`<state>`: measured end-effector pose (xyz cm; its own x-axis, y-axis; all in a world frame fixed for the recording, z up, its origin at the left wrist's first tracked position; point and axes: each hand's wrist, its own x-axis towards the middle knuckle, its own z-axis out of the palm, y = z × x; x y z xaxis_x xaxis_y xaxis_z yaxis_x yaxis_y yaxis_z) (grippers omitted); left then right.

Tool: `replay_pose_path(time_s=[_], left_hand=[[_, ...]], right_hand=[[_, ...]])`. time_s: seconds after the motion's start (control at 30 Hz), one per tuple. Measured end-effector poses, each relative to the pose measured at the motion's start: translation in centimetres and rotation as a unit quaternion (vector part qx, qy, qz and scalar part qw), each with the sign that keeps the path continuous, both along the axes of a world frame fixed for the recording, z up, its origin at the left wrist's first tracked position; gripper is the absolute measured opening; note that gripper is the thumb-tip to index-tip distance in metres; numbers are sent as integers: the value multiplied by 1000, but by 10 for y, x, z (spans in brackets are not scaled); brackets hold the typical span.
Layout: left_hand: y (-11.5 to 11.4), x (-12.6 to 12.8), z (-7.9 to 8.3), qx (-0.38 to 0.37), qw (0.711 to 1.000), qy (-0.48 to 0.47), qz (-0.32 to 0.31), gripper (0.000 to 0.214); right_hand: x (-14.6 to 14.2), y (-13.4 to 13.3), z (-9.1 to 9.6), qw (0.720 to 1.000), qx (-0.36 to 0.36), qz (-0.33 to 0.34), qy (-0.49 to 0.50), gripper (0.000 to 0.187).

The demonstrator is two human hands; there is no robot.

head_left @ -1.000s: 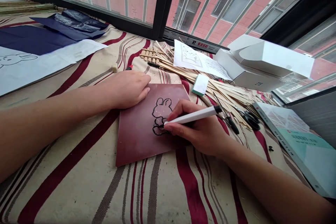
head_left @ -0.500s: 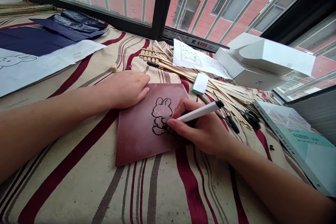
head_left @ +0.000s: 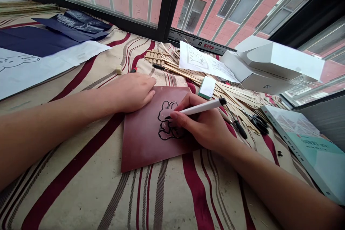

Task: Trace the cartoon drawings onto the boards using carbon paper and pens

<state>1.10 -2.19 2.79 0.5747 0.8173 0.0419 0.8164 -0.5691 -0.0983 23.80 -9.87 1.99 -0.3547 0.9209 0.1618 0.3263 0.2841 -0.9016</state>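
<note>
Two bare hands meet a flat reddish-brown board (head_left: 140,143) on a striped cloth (head_left: 88,194). The right hand (head_left: 206,125), nearer the black-outlined animal drawing (head_left: 159,135), pinches a slim white pen with black ends (head_left: 205,106), slanting from far right to near left, tip over the animal's head, contact unclear. The left hand (head_left: 136,91) lies across the board's far left corner, its fingertips' grip hidden.

The board (head_left: 142,143) lies on the cloth (head_left: 81,194), left of the book (head_left: 309,147).
</note>
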Motion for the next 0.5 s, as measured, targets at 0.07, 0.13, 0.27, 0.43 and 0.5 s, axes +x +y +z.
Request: replay_pose_path(time_s=[0.07, 0.13, 0.27, 0.43, 0.5], left_hand=[[0, 0, 0, 5, 1000, 8, -1, 32], [0, 0, 1, 8, 1000, 9, -3, 31], [0, 1, 2, -2, 1000, 10, 2, 33], [0, 2, 2, -12, 1000, 0, 2, 36], [0, 2, 2, -10, 1000, 0, 2, 35]], right_hand=[[0, 1, -1, 1000, -5, -7, 1, 37], [0, 1, -1, 1000, -10, -10, 5, 38], [-1, 0, 1, 1000, -10, -4, -2, 38], [1, 0, 2, 1000, 14, 9, -13, 32], [1, 1, 3, 1000, 10, 17, -11, 32]])
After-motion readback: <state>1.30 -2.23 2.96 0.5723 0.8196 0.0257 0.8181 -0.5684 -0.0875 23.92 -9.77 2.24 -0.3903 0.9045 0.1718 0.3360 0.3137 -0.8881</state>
